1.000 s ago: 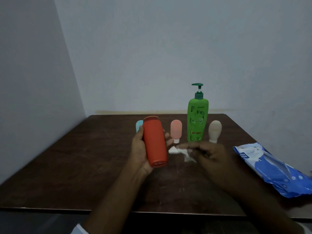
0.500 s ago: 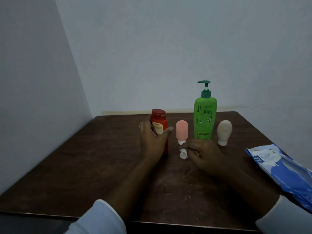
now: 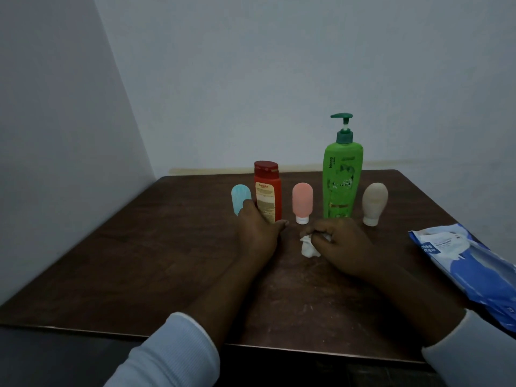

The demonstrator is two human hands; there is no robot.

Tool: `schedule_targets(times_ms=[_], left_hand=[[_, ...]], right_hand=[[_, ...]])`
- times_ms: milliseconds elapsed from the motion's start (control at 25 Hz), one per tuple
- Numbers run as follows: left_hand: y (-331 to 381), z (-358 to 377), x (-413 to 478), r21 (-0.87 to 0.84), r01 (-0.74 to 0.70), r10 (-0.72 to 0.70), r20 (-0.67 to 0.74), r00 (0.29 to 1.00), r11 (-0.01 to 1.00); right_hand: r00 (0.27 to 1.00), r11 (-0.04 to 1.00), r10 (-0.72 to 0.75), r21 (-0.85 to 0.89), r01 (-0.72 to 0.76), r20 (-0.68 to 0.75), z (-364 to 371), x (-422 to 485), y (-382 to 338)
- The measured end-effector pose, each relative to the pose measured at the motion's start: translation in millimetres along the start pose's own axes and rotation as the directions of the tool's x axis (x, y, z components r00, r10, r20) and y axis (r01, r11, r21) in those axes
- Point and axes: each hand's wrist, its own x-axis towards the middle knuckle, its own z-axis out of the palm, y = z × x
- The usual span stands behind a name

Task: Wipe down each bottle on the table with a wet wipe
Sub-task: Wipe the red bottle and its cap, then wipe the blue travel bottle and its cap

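Five bottles stand in a row on the dark wooden table: a small blue bottle, a red bottle, a pink bottle, a tall green pump bottle and a beige bottle. The red bottle stands upright on the table. My left hand lies at its base, fingers spread and loose, with the fingertips beside its left side. My right hand rests on the table in front of the green bottle, pinching a crumpled white wet wipe.
A blue and white pack of wet wipes lies at the table's right edge. Walls close in behind the table and on its left. Both forearms wear white sleeves.
The red bottle went from lifted and tilted in my left hand to standing in the row. My left hand has slid down to its base and loosened. My right hand stayed low with the wipe.
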Motion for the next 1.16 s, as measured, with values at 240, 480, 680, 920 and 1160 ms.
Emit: schedule_targets(times_ms=[240, 480, 680, 920, 1160], left_hand=[[0, 30, 21, 0.072, 0.033, -0.027, -0.083, 0.996, 0.997], [-2, 41, 31, 0.123, 0.035, -0.019, -0.127, 0.992, 0.992], [-3, 43, 30, 0.154, 0.023, -0.003, -0.133, 0.991, 0.988], [1, 41, 27, 0.184, 0.018, 0.004, -0.117, 0.993, 0.983], [-6, 31, 18, 0.073, 0.050, -0.046, -0.056, 0.997, 0.996]], right_hand=[[1.000, 1.000, 0.023, 0.013, -0.024, 0.020, 0, 0, 3], [1.000, 0.999, 0.023, 0.033, -0.024, 0.018, 4, 1, 5], [0.999, 0.999, 0.029, 0.028, -0.030, 0.030, 5, 1, 3], [0.998, 0.999, 0.039, -0.016, -0.039, 0.045, 3, 0, 8], [0.998, 0.998, 0.061, -0.028, -0.061, 0.013, 3, -2, 6]])
